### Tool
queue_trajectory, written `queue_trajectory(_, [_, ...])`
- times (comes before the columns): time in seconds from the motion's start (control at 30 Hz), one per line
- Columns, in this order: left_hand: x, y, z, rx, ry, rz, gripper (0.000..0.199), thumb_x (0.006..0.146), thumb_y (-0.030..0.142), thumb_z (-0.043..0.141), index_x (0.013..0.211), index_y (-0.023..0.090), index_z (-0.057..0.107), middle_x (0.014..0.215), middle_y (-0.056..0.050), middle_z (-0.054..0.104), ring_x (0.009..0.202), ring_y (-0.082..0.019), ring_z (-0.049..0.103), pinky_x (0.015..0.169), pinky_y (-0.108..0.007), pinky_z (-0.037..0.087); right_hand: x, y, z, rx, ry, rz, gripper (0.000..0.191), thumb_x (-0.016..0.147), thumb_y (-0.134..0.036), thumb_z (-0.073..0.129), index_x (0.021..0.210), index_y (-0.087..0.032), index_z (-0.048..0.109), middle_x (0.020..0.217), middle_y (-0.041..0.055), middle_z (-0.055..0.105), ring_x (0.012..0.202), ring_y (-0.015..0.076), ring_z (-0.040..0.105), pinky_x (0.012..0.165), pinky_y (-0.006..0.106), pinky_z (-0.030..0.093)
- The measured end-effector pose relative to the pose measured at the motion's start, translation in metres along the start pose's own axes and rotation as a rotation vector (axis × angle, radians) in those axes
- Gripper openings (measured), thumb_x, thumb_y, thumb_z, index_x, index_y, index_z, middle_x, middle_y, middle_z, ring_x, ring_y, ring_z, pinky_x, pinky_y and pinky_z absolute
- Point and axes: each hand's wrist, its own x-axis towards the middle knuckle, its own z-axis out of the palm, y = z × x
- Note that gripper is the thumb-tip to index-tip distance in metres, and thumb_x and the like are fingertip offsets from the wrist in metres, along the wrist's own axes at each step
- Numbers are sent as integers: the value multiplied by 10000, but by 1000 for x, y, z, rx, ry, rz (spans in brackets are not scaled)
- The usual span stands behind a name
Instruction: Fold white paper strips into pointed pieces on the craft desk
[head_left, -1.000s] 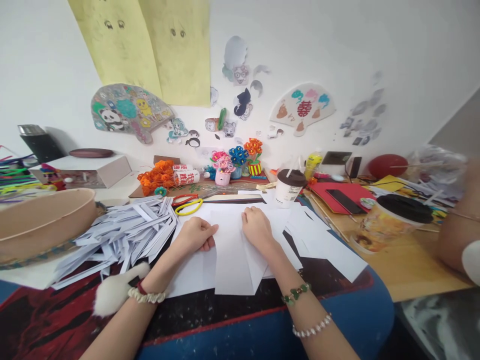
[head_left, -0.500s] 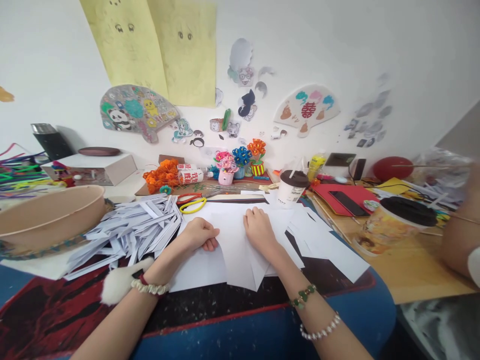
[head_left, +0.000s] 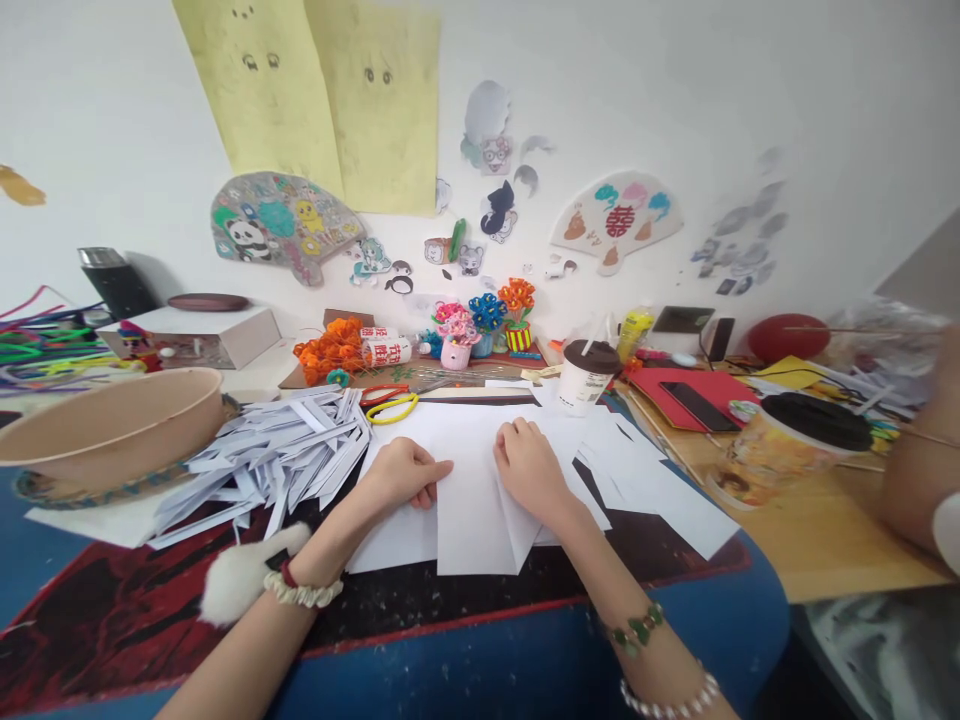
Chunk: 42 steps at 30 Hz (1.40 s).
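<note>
A white sheet of paper [head_left: 476,510] lies in front of me, its right side lifted into a soft fold. My left hand [head_left: 409,472] pinches the sheet's left edge between thumb and fingers. Across from it, my right hand [head_left: 529,468] has its fingers curled onto the folded right side. Other white sheets [head_left: 394,538] lie beneath, and loose cut pieces [head_left: 694,510] spread to the right. Left of my hands is a heap of folded paper strips [head_left: 277,450]. Yellow-handled scissors [head_left: 394,409] lie just beyond the sheets.
A beige basin [head_left: 112,425] stands far left, near a white fluffy object [head_left: 238,585]. Lidded cups [head_left: 585,378] stand behind and to the right, with a phone [head_left: 697,406] on a red folder. Craft flowers [head_left: 487,312] line the wall. Another person's arm [head_left: 926,440] is at right.
The sheet has turned slightly, so its left edge now runs straight toward me. Both hands have shifted a little to the right with it, and the view has moved slightly.
</note>
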Motion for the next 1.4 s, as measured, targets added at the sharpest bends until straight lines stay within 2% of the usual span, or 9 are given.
queue_trajectory(0.2, [-1, -6, 3, -9, 28, -16, 334, 792, 261, 593, 475, 160, 559, 374, 12, 562, 326, -84, 430, 441, -221, 380, -24, -2, 3, 78, 90, -31, 119, 945, -182, 443, 1024, -182, 532, 1043, 76, 574, 954, 222, 502, 795, 328, 394])
queue_trajectory(0.47, [-3, -6, 3, -50, 9, -3, 320, 799, 218, 591, 487, 158, 552, 377, 21, 559, 324, -77, 429, 407, -208, 358, -25, 0, 8, 61, 85, -31, 129, 957, -213, 433, 1049, -192, 521, 1088, 83, 559, 1005, 232, 497, 794, 343, 398])
queue_trajectory(1.07, [-1, -12, 2, -126, -20, 45, 290, 753, 287, 608, 498, 160, 550, 424, 0, 589, 371, -95, 495, 421, -213, 384, -26, -2, 5, 139, 97, -1, 151, 954, -201, 410, 1039, -201, 535, 1097, 94, 575, 1028, 260, 520, 798, 385, 436])
queue_trajectory(1.27, [-9, -8, 2, 20, -15, 73, 487, 827, 509, 494, 481, 170, 536, 389, 10, 534, 334, -89, 422, 421, -229, 337, -27, 0, -1, 246, 99, 31, 198, 928, -147, 406, 999, -205, 582, 1049, 70, 617, 996, 236, 562, 832, 364, 461])
queue_trajectory(1.4, [-12, -7, 4, 32, -4, 133, 372, 776, 433, 556, 506, 184, 497, 416, 30, 558, 348, -89, 438, 461, -227, 345, -32, 3, -1, 303, 71, 54, 267, 936, -182, 395, 1072, -192, 624, 1118, 80, 644, 1066, 240, 581, 922, 383, 462])
